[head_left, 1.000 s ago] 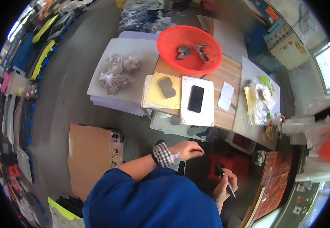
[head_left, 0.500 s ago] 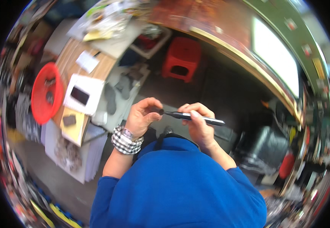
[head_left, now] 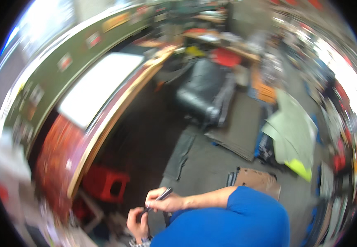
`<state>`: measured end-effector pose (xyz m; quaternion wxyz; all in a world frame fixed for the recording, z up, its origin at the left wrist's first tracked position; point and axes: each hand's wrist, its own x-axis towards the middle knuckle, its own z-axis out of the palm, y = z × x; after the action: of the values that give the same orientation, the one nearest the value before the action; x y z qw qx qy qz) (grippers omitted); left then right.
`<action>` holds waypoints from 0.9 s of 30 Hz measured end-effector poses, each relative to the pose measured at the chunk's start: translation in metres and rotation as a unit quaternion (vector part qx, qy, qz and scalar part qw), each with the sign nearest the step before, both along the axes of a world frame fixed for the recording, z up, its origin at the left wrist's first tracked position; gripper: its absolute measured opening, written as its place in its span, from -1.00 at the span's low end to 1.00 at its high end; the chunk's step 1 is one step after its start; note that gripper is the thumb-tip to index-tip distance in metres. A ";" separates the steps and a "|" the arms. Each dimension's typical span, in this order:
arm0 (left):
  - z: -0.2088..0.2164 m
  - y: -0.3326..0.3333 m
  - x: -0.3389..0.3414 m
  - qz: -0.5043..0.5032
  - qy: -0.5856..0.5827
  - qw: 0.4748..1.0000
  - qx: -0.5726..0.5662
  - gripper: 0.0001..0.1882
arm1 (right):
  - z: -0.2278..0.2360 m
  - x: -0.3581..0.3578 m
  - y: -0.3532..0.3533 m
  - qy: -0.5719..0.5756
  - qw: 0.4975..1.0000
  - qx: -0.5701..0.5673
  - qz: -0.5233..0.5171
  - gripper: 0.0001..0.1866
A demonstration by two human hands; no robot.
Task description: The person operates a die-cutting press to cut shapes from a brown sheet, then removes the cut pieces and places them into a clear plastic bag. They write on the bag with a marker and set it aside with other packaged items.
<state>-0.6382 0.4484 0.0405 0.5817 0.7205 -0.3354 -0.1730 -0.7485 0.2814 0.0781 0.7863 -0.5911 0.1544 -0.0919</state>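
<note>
View swung from table to floor; both hands (head_left: 156, 208) still gripping dark pen (head_left: 157, 200); red stool (head_left: 105, 184) nearby.

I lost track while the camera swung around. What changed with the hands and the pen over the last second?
The view turned away from the table with the red bowl toward a dark office chair and a red stool. The pen, first in the right hand alone, is now held by both, the left hand at its lower end. The pen stayed in the right grip throughout.
</note>
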 end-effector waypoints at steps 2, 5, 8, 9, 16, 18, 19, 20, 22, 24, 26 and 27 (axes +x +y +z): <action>-0.008 -0.015 -0.001 -0.063 0.014 0.998 -0.005 -0.93 | -0.001 -0.016 -0.005 -0.021 0.998 -0.001 -0.052 -0.74; -0.005 -0.029 -0.002 -0.158 0.028 0.986 0.045 -0.80 | -0.005 -0.029 -0.003 -0.009 0.991 -0.014 -0.129 -0.70; 0.008 -0.042 0.000 -0.232 -0.027 0.971 0.046 -0.85 | -0.012 -0.041 0.006 -0.007 0.979 0.015 -0.202 -0.71; 0.014 -0.045 -0.001 -0.251 -0.066 0.965 0.041 -0.85 | -0.013 -0.046 0.011 -0.013 0.976 0.015 -0.218 -0.69; 0.019 -0.046 -0.012 -0.370 0.037 0.921 0.112 -0.75 | -0.013 -0.070 0.048 -0.039 0.944 0.039 -0.326 -0.67; 0.010 -0.043 -0.013 -0.397 0.042 0.911 0.105 -0.73 | -0.011 -0.076 0.057 -0.033 0.939 0.024 -0.341 -0.67; 0.005 -0.042 -0.012 -0.404 0.041 0.909 0.091 -0.71 | -0.011 -0.078 0.060 -0.039 0.937 0.013 -0.348 -0.67; 0.000 -0.043 -0.011 -0.409 0.040 0.908 0.077 -0.70 | -0.011 -0.080 0.063 -0.055 0.935 -0.006 -0.351 -0.66; -0.008 -0.045 -0.008 -0.429 0.143 0.890 0.064 -0.70 | -0.011 -0.082 0.067 -0.063 0.936 -0.024 -0.345 -0.66; -0.010 -0.046 -0.004 -0.447 0.186 0.873 0.061 -0.66 | -0.013 -0.082 0.069 -0.069 0.939 -0.032 -0.336 -0.66; -0.007 -0.043 -0.002 -0.469 0.169 0.864 0.068 -0.60 | -0.015 -0.081 0.070 -0.076 0.943 -0.028 -0.324 -0.65; -0.004 -0.040 -0.002 -0.455 0.177 0.868 0.091 -0.63 | -0.016 -0.079 0.070 -0.069 0.944 -0.031 -0.321 -0.65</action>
<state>-0.6403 0.4081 0.0368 0.4198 0.4950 -0.5000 -0.5734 -0.8278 0.3513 0.0620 0.7055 -0.5263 0.2782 -0.3846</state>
